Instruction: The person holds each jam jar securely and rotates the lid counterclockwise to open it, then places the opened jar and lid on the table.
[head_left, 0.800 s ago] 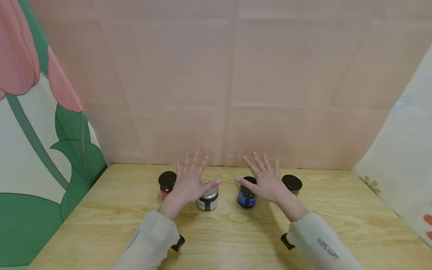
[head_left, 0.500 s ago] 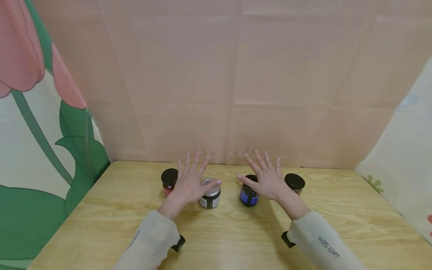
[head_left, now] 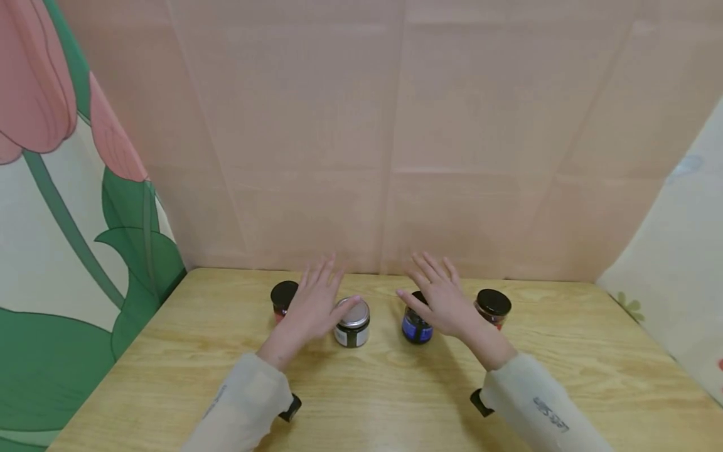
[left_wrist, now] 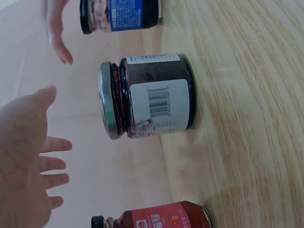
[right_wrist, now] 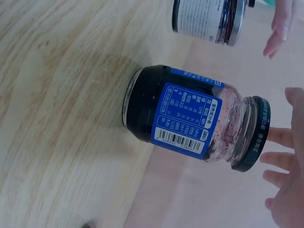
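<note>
My left hand (head_left: 317,306) hovers palm down with fingers extended, between a red-labelled jar (head_left: 283,295) and a silver-lidded jar (head_left: 353,326). In the left wrist view that dark jar (left_wrist: 156,97) shows a white barcode label, and the hand (left_wrist: 23,156) is above its lid, holding nothing. My right hand (head_left: 446,303) is spread over the blue-labelled jar (head_left: 417,329), partly hiding its black lid. In the right wrist view the fingers (right_wrist: 279,161) lie beyond that jar's (right_wrist: 190,116) lid. A black-lidded jar (head_left: 493,306) stands right of the right hand.
All the jars stand upright in a row toward the back of a wooden table (head_left: 361,402). A pinkish cloth backdrop (head_left: 390,138) hangs behind its far edge. Flower-printed cloth (head_left: 56,270) borders the left, and a pale printed cloth (head_left: 678,263) the right.
My left hand has shifted slightly left and its fingers have drawn closer together. The right hand's fingers have also come closer together. The jars stay standing; the head view has shifted slightly.
</note>
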### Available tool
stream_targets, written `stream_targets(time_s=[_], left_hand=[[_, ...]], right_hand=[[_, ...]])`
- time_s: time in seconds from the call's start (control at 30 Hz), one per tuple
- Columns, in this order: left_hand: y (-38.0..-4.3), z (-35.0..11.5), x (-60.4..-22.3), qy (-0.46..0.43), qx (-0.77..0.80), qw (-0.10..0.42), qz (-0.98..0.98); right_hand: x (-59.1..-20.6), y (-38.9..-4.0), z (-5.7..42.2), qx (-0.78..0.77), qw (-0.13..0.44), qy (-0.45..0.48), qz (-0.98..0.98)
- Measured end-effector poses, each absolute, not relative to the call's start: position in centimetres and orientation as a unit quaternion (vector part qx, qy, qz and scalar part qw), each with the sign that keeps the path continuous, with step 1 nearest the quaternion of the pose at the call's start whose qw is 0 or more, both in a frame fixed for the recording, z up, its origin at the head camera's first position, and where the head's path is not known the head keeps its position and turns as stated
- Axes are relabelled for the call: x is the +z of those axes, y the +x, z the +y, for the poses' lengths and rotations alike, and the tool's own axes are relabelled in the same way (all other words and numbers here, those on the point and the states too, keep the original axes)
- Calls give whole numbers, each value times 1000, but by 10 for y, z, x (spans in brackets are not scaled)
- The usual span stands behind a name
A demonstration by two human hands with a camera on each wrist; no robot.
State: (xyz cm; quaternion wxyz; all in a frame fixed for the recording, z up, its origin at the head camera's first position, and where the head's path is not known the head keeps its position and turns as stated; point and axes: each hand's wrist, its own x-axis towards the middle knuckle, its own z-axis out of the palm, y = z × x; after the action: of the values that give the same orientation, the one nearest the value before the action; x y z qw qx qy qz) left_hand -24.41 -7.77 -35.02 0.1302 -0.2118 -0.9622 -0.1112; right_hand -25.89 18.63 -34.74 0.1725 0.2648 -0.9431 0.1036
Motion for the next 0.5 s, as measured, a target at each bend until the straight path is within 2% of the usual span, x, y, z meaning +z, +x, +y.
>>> stream_targets(time_s=[0.2,0.5], left_hand=[[-242,-82,-347,-219,-109,192,-950],[-242,-95,-352,-234,-99,315,-914]], right_hand=[[-348,-259,183,121,214,303,-921],[-349,-259,177,134,283,350,-883]])
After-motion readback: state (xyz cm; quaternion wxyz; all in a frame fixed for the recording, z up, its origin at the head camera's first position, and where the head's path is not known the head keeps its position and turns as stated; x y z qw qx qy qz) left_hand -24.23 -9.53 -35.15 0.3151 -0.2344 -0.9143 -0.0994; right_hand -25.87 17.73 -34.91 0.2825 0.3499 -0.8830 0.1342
